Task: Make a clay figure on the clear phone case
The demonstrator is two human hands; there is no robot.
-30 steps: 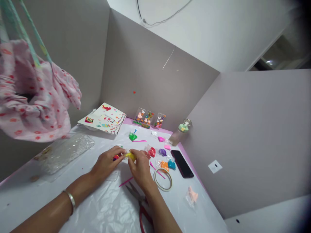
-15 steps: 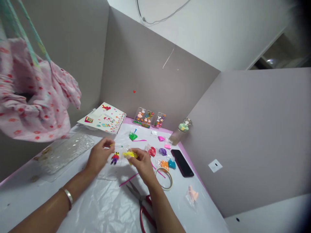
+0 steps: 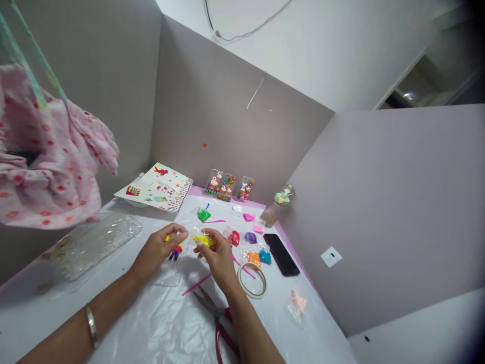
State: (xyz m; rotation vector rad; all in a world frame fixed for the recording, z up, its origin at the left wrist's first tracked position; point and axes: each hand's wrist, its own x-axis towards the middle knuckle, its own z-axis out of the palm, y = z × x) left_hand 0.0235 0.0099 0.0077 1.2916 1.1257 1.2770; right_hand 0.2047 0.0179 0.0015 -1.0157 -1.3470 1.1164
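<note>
My right hand (image 3: 217, 253) pinches a packet of yellow clay (image 3: 203, 240) above the table. Close by on the left, my left hand (image 3: 161, 247) has its thumb and fingertips together, and a small piece of yellow clay (image 3: 167, 237) shows among its fingers. Under that hand lies a small clay figure (image 3: 175, 252) with a red top and purple legs, its head hidden by the fingers. The figure rests on a clear case (image 3: 168, 278). Scissors (image 3: 214, 308) with red handles lie partly beneath my right forearm.
Clay packets in green (image 3: 203, 215), red (image 3: 234, 237), purple (image 3: 250, 237), orange (image 3: 253, 258) and blue (image 3: 265, 256) lie beyond my right hand. A tape roll (image 3: 264, 286), phone (image 3: 281, 255), bottle (image 3: 275, 210), notebook (image 3: 162, 189) and bubble-textured clear pouch (image 3: 102, 242) surround the work.
My left hand has moved right and down over the figure, covering its head, nearer my right hand. My right hand keeps the yellow packet. The view has shifted slightly.
</note>
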